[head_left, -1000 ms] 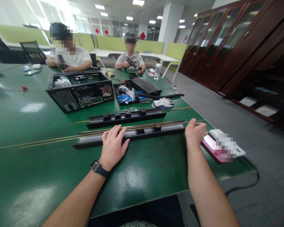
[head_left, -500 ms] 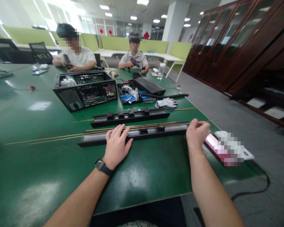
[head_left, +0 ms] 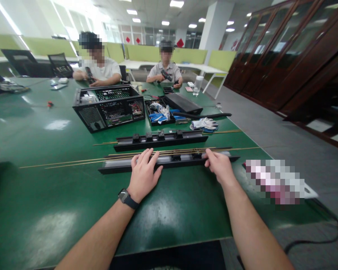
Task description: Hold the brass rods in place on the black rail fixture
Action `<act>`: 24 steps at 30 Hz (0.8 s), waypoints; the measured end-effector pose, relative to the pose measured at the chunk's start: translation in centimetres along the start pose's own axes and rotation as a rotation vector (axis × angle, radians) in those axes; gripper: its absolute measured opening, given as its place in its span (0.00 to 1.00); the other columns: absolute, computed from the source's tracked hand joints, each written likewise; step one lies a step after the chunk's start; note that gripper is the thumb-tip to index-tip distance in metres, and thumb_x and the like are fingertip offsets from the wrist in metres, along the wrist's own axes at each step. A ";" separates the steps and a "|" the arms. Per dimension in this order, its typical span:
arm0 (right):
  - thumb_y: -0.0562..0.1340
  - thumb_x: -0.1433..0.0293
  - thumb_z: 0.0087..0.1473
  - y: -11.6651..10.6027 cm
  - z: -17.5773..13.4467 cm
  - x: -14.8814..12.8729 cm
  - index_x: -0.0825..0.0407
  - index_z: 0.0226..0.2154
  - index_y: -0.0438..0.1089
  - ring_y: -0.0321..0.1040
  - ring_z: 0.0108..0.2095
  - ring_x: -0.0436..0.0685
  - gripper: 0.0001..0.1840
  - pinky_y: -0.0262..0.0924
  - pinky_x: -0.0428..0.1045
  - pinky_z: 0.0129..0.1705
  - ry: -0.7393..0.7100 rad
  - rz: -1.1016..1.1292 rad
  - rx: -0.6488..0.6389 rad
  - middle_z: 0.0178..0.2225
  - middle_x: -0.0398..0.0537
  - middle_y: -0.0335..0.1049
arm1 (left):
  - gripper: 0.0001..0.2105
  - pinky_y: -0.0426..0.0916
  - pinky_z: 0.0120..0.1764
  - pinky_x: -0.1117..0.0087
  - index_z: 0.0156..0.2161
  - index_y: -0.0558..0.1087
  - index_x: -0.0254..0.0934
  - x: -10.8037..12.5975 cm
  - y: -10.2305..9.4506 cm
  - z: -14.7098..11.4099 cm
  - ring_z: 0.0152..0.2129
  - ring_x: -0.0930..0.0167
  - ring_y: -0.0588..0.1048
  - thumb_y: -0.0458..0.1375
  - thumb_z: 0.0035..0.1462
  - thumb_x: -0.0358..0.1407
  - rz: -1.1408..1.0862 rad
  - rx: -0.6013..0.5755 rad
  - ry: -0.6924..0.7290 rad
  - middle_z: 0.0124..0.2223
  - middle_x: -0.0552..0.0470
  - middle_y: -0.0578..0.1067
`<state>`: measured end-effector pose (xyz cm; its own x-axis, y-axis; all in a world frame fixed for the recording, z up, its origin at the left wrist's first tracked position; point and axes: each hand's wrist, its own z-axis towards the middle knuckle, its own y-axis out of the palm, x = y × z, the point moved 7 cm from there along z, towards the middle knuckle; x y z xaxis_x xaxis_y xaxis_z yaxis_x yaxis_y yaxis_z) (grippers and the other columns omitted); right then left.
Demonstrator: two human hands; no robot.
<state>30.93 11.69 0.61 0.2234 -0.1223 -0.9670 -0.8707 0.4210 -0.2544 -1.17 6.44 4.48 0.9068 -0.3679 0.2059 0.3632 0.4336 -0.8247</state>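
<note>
Lays the left hand (head_left: 145, 171) across the near black channel (head_left: 171, 164), open and palm down, fingers spread over the thin gold rods (head_left: 174, 152). Wears a dark watch (head_left: 125, 197) on that wrist. Has the right hand (head_left: 219, 165) farther along, close to the channel's right end, fingers curled and index fingertip at the rods — cannot tell whether gripping one or only touching. Has the rods lying lengthwise over the near channel, passing under the left fingers, with two reaching well past the left end above the green table (head_left: 157, 217) and at least one past the right end.

Faces, just beyond and roughly parallel, a second black channel (head_left: 160, 144) bearing four black blocks (head_left: 161, 135), with more gold rods jutting from both ends. Has an opened computer case (head_left: 109, 112) behind that, and beside it blue-and-white gloves (head_left: 160, 113) in a black tray, plus a separate glove bundle (head_left: 204, 123) nearer the table's edge. Sits opposite two people — one in white (head_left: 108, 71), one in a grey shirt (head_left: 171, 70), each with a dark tool in hand.
</note>
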 end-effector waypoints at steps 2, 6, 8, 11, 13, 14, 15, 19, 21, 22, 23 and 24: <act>0.67 0.50 0.52 0.9 -0.3 -0.1 0.53 0.27 0.73 0.51 0.10 0.46 0.22 0.41 0.43 0.12 0.028 0.064 -0.058 0.15 0.44 0.67 | 0.22 0.56 0.61 0.49 0.63 0.69 0.40 0.0 0.0 0.0 0.64 0.54 0.65 0.57 0.66 0.40 0.001 0.000 0.002 0.66 0.39 0.69; 0.71 0.54 0.49 1.2 -0.4 0.0 0.55 0.29 0.72 0.48 0.09 0.44 0.20 0.35 0.40 0.10 0.117 0.223 -0.073 0.15 0.42 0.66 | 0.22 0.56 0.62 0.49 0.64 0.68 0.40 0.1 0.1 0.0 0.65 0.55 0.65 0.57 0.66 0.40 0.002 -0.005 0.003 0.66 0.39 0.69; 0.72 0.57 0.48 1.2 -0.4 -0.1 0.55 0.29 0.72 0.49 0.10 0.43 0.18 0.36 0.39 0.10 0.146 0.283 -0.077 0.15 0.41 0.66 | 0.22 0.56 0.62 0.49 0.64 0.68 0.40 0.1 0.1 0.0 0.65 0.55 0.64 0.57 0.67 0.40 0.003 -0.008 0.002 0.66 0.38 0.69; 0.72 0.61 0.48 0.9 -0.2 0.0 0.55 0.29 0.71 0.50 0.10 0.43 0.15 0.37 0.39 0.10 0.172 0.361 -0.055 0.16 0.40 0.65 | 0.23 0.56 0.63 0.50 0.64 0.67 0.39 0.1 0.1 0.0 0.65 0.55 0.64 0.57 0.66 0.40 -0.003 -0.008 0.003 0.66 0.38 0.68; 0.72 0.63 0.48 0.3 0.0 0.1 0.54 0.28 0.70 0.50 0.10 0.43 0.14 0.38 0.38 0.09 0.188 0.407 0.000 0.15 0.39 0.65 | 0.23 0.56 0.63 0.50 0.64 0.67 0.39 0.1 0.2 0.0 0.66 0.55 0.63 0.57 0.66 0.39 -0.009 -0.008 0.004 0.66 0.38 0.68; 0.71 0.64 0.48 -0.1 0.1 0.2 0.54 0.27 0.70 0.50 0.10 0.43 0.13 0.38 0.38 0.09 0.194 0.425 0.038 0.15 0.39 0.64 | 0.24 0.56 0.64 0.49 0.64 0.68 0.39 0.0 0.2 0.0 0.66 0.55 0.63 0.58 0.65 0.39 -0.011 -0.009 0.003 0.66 0.38 0.68; 0.71 0.65 0.48 -0.5 0.2 0.3 0.54 0.27 0.69 0.50 0.10 0.43 0.13 0.39 0.38 0.09 0.205 0.441 0.077 0.15 0.39 0.64 | 0.23 0.56 0.64 0.49 0.64 0.68 0.40 0.0 0.2 0.0 0.66 0.55 0.63 0.58 0.65 0.39 -0.013 -0.010 0.001 0.66 0.38 0.68; 0.71 0.67 0.49 -1.6 0.7 0.7 0.54 0.26 0.69 0.50 0.11 0.43 0.11 0.41 0.38 0.10 0.225 0.460 0.162 0.15 0.38 0.63 | 0.24 0.56 0.64 0.49 0.65 0.67 0.41 0.0 0.2 0.0 0.66 0.55 0.63 0.58 0.65 0.39 -0.018 -0.012 -0.005 0.67 0.38 0.68; 0.71 0.67 0.49 -1.9 1.0 0.9 0.53 0.26 0.69 0.51 0.11 0.43 0.11 0.41 0.37 0.10 0.220 0.448 0.184 0.16 0.38 0.62 | 0.24 0.55 0.64 0.49 0.65 0.67 0.41 0.0 0.2 0.0 0.66 0.55 0.63 0.58 0.65 0.40 -0.016 -0.015 -0.008 0.67 0.39 0.68; 0.71 0.68 0.50 -2.0 1.1 1.1 0.53 0.26 0.68 0.51 0.11 0.43 0.12 0.41 0.37 0.10 0.221 0.447 0.195 0.16 0.37 0.62 | 0.24 0.55 0.65 0.49 0.65 0.67 0.41 0.0 0.2 0.0 0.66 0.55 0.63 0.58 0.65 0.40 -0.014 -0.017 -0.011 0.67 0.39 0.68; 0.71 0.68 0.51 -2.2 1.3 1.2 0.53 0.26 0.68 0.51 0.12 0.43 0.12 0.42 0.37 0.10 0.224 0.447 0.205 0.16 0.37 0.62 | 0.24 0.55 0.65 0.48 0.64 0.67 0.41 0.0 0.2 0.0 0.66 0.56 0.63 0.58 0.65 0.40 -0.013 -0.019 -0.013 0.67 0.39 0.68; 0.70 0.68 0.51 -2.4 1.4 1.3 0.53 0.26 0.68 0.51 0.12 0.43 0.12 0.42 0.37 0.10 0.226 0.449 0.218 0.17 0.37 0.62 | 0.23 0.54 0.65 0.48 0.64 0.67 0.41 0.0 0.1 0.0 0.66 0.56 0.63 0.58 0.65 0.40 -0.013 -0.020 -0.015 0.67 0.39 0.68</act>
<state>33.90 11.78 -0.06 -0.2701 -0.0681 -0.9604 -0.7426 0.6496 0.1628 -1.12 6.50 4.35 0.9051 -0.3611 0.2244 0.3708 0.4122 -0.8322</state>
